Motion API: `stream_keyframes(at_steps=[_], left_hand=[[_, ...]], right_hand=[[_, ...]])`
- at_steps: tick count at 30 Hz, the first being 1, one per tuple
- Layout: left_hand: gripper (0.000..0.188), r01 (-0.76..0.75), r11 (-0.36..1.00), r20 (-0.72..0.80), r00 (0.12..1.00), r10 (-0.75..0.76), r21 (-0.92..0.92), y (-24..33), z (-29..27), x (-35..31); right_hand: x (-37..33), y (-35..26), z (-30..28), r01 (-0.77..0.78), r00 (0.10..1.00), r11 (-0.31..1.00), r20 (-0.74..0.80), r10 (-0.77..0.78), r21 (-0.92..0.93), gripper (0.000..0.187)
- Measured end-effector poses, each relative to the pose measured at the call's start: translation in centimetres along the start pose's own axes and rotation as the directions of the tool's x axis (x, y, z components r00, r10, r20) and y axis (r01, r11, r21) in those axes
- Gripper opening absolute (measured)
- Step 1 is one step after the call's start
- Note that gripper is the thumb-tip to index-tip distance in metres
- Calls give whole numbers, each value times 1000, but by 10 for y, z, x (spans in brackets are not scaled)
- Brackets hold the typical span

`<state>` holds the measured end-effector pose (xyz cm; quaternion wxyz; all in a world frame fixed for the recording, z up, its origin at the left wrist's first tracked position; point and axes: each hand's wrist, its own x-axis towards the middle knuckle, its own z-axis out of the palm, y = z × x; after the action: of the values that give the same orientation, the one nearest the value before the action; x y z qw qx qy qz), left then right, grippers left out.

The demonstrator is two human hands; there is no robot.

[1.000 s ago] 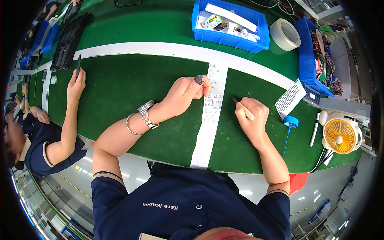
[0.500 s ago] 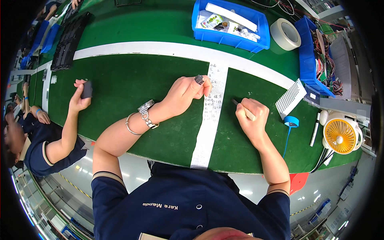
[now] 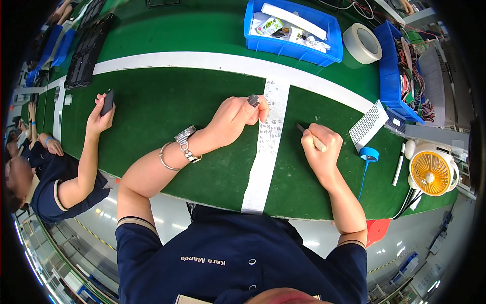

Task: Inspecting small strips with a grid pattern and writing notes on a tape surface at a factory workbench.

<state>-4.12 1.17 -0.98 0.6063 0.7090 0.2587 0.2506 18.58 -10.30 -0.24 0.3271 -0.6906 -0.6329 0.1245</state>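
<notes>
My left hand is over the green tabletop, just left of a white strip with handwriting. Its fingers are curled, pinching a small dark gridded piece at the thumb tip. A bracelet and a metal watch are on that wrist. To the right of the strip, my right hand is closed round a pen-like tool. The tool's dark tip points up and left, and its pale end shows by the thumb. Both forearms reach in from the lower edge.
Beyond the white border tape stand a blue bin, a tape roll and a blue bin of wires. At right are a perforated white card, a blue-corded round thing, a white marker and a fan. A co-worker's hand holds a dark flat object at left.
My right hand has shifted very slightly, with the pen-like tool still in it. My left hand stays in place. The co-worker's hand has tilted its dark flat object and moved a little.
</notes>
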Motion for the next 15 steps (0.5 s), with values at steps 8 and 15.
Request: stream_keyframes(at_steps=[8, 15], left_hand=[[67, -1, 1000, 4, 1000, 1, 1, -1, 0, 0], [68, -3, 1000, 0, 1000, 3, 9, -1, 0, 0]], right_hand=[[0, 1, 0, 12, 1000, 1000, 7, -13, 10, 23], [1, -1, -2, 8, 1000, 1000, 10, -8, -4, 24]])
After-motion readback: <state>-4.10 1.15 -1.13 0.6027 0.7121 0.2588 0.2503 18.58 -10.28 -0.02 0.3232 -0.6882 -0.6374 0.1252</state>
